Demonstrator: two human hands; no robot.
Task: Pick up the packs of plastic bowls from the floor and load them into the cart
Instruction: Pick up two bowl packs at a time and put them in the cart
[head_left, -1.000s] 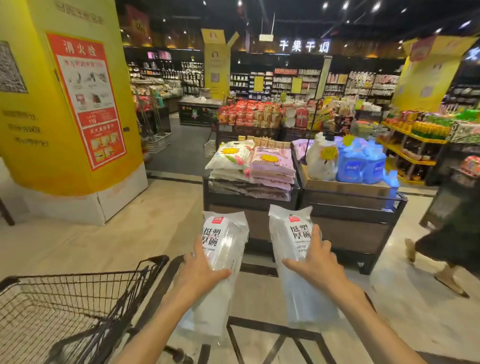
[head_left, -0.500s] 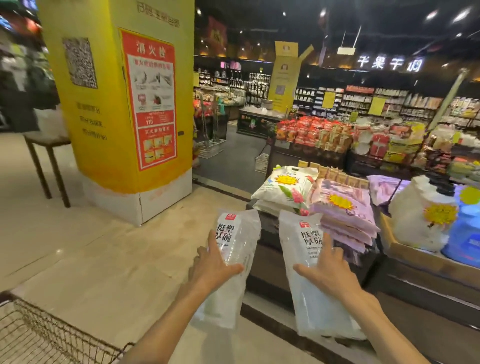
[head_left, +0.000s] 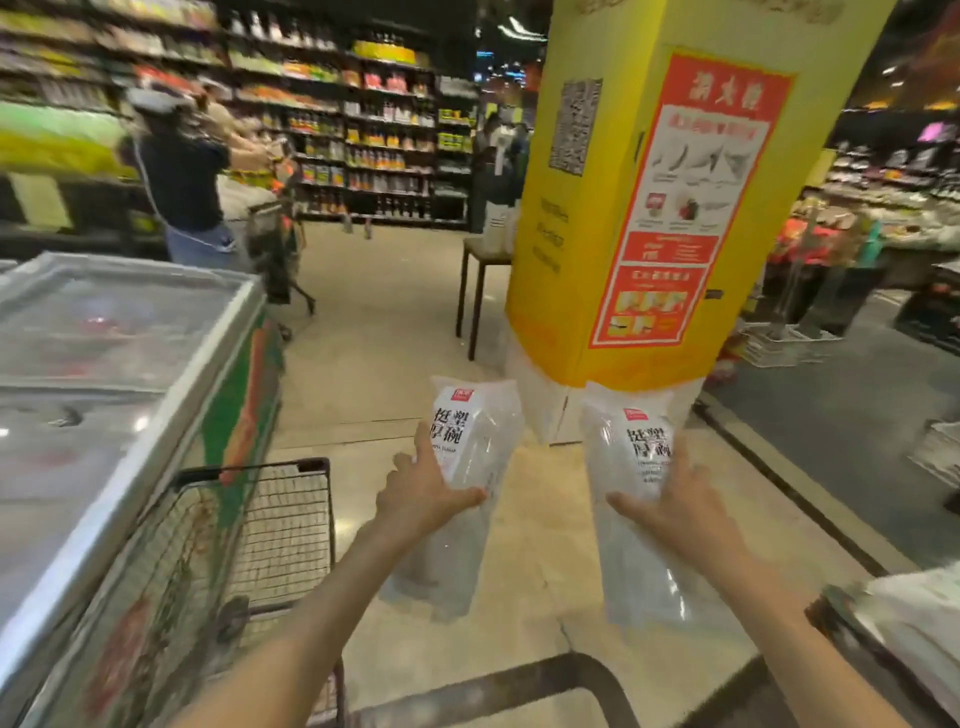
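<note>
- Two packs of plastic bowls are up off the floor and in the air, one to each hand, both carried upright out in front of the person.
- The left hand (head_left: 431, 499) is clamped around the middle of the left pack (head_left: 470, 457), thumb across the front and fingers wrapped behind, with the printed label end standing above the hand.
- The right hand (head_left: 670, 512) is closed the same way on the right pack (head_left: 636, 467), palm against its side, and the clear lower part of the bag hangs below the wrist.
- The two packs are near each other but apart, not touching.
- The cart (head_left: 260, 519) stands to the person's left, just beside a chest freezer (head_left: 104, 364), its wire basket open on top.
- As far as I can see into the basket through the blur, no pack lies in it yet, though its floor is partly hidden.
- So I'd judge the picking-up done for these two, and the loading not yet done: both packs are held to the right of the basket, above bare floor (head_left: 545, 597).
- What is left looks like swinging them leftward over the rim and setting them down inside.
- Whether more packs wait on the floor I cannot tell; none shows in view.
- A yellow pillar (head_left: 597, 208) stands ahead, and another shopper (head_left: 182, 171) is well apart by the shelves.
</note>
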